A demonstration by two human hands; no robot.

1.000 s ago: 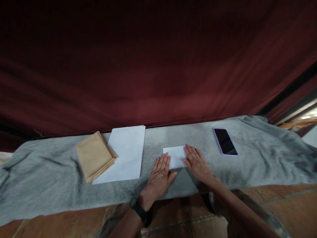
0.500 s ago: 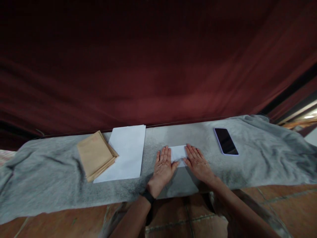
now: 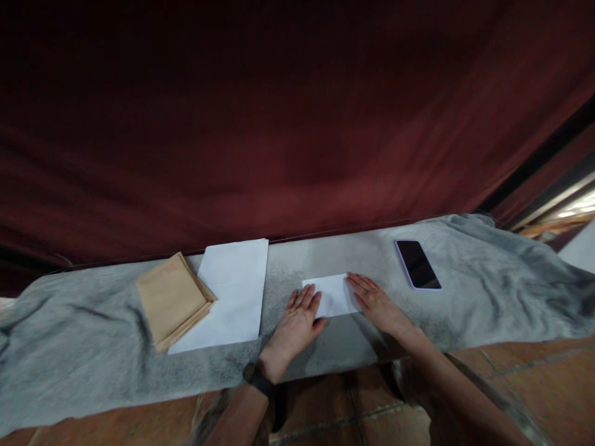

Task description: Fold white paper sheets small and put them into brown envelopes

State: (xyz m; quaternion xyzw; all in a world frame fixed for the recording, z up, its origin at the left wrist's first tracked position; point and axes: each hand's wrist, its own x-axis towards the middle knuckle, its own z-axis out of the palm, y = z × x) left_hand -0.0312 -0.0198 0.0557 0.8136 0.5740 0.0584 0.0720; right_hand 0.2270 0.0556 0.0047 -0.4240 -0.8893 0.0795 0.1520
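We see both bare hands low over the worktop [image 3: 344,251], which is draped in grey, plush-looking cloth [image 3: 502,297]. Between them, a small white rectangular piece of paper [image 3: 332,294] lies flat, its ends partly under the fingers.

Left hand [image 3: 294,324]: palm down, fingers extended and a little apart, clenched on nothing. Fingertips rest over the paper's left end; thumb points toward the right hand, beside the near edge. At the wrist we note a black watch with a dark band [image 3: 256,379].

Right hand [image 3: 376,305]: also flat and unclenched, fingers close together, laid across the paper's right end.

Left of the left hand, well apart from it, we find larger white paper sheets [image 3: 237,297], neatly stacked. Farther left, a stack of tan, flat paper pieces [image 3: 174,297] sits at a slant, overlapping the sheets.

Right of the right hand and slightly beyond it: a dark-screened phone in a lilac case [image 3: 418,264], lying face up. Beyond both hands hangs dark red fabric [image 3: 297,155]. Below the left wrist, we make out reddish-brown floor tiles [image 3: 162,415].
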